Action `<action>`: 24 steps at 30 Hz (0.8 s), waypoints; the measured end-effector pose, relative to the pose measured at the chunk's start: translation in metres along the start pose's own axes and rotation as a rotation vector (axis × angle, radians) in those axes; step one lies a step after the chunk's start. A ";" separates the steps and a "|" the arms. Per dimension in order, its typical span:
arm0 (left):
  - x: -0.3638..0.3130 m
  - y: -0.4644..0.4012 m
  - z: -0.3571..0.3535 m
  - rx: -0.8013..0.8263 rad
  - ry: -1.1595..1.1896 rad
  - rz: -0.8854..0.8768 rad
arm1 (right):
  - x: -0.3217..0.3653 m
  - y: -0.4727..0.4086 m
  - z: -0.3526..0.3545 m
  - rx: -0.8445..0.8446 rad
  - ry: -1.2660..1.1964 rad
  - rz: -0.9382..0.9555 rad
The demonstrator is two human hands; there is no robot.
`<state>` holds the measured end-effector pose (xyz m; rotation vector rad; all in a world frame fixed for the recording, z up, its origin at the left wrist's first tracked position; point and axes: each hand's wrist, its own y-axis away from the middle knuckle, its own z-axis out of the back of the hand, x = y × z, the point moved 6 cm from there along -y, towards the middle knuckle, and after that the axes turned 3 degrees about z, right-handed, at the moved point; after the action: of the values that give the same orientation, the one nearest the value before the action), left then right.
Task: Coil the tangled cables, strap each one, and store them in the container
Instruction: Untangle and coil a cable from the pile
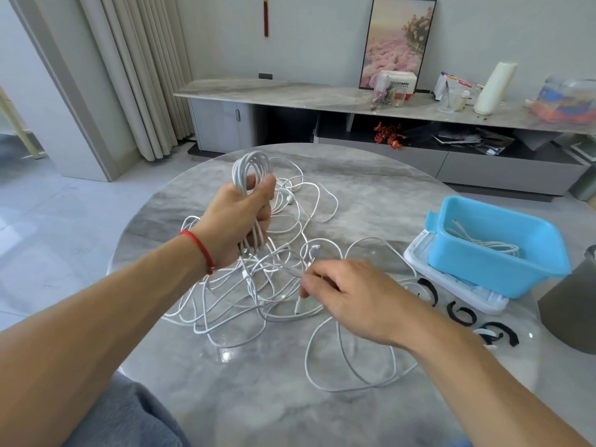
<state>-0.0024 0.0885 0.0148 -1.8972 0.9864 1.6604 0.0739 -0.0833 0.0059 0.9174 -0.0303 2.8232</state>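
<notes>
left hand: the left hand (240, 217) is raised above the tabletop (371, 195), fingers curled round a partly wound coil (251, 171) of white cable, loops standing up out of the fist
right hand: the right hand (348, 296) is low over the tangle, fingertips pinching a strand near a white plug end (298, 307)
tangled cables: a loose heap of white cable (245, 295) lies on the tabletop between and below both hands, with one wide loop (351, 359) trailing toward the near edge
container: the blue container (503, 250) sits on a white lid (458, 285) at the right, well apart from the heap; one coiled cable (483, 241) already lies inside
straps: three black straps (464, 312) lie curled on the tabletop just in front of the container, unused
progress: early, by my judgement; one cable stored, one being coiled and not yet strapped, most of the heap yet to be untangled
</notes>
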 end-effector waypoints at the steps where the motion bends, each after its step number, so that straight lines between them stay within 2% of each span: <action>1: 0.002 0.001 0.007 -0.042 -0.082 -0.008 | 0.003 -0.001 0.004 -0.047 0.082 0.056; 3: 0.008 0.003 0.008 -0.021 -0.162 0.009 | 0.011 -0.002 0.008 -0.090 0.124 0.143; 6: 0.019 0.008 -0.006 0.099 -0.307 0.066 | 0.016 -0.002 0.011 -0.138 0.094 0.231; 8: 0.028 0.014 -0.019 0.188 -0.319 0.115 | 0.017 -0.002 0.016 -0.185 0.033 0.240; 12: 0.043 0.028 -0.051 0.387 -0.245 0.256 | 0.011 -0.004 0.025 -0.309 -0.133 0.152; 17: 0.047 0.042 -0.072 0.550 -0.021 0.460 | -0.004 -0.003 0.034 -0.374 -0.082 -0.020; 21: 0.045 0.050 -0.079 0.640 0.016 0.569 | -0.007 0.000 0.045 -0.467 -0.032 -0.071; 24: 0.040 0.054 -0.078 0.744 -0.045 0.571 | -0.009 0.000 0.045 -0.456 -0.209 -0.064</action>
<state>0.0102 -0.0122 -0.0025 -1.1315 1.9177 1.2888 0.1066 -0.0883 0.0371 1.0644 -0.6292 2.4847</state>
